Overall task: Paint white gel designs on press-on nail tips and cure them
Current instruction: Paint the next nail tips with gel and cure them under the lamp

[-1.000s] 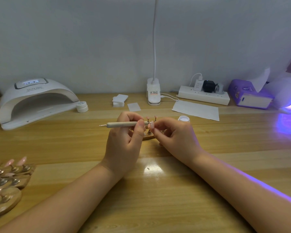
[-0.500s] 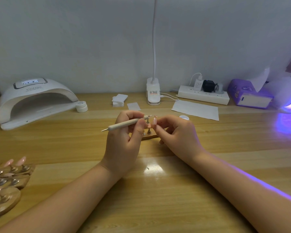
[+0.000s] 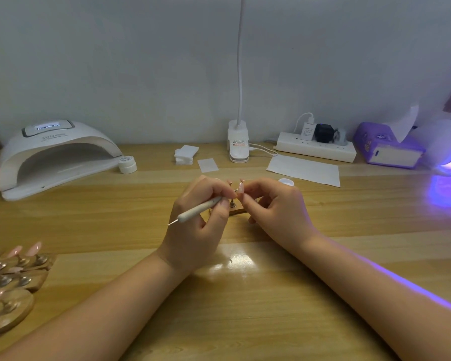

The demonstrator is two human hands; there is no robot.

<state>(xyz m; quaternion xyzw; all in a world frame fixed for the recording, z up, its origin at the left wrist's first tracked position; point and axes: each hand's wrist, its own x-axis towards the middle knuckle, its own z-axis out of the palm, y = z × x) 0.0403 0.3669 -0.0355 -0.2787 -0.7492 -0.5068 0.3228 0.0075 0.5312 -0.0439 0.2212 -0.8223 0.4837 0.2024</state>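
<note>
glossy varnished wood table, smooth white plastic curing lamp, matt paper sheet, wooden nail stands

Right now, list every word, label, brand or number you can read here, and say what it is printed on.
"SUN": start of the brand line on the white nail lamp; the rest is too blurred.
Lamp display: lit, digits unreadable.
Clip lamp base: red label, too small.
Gel jar: lid print, too small.
White charger: print, too small.
</note>
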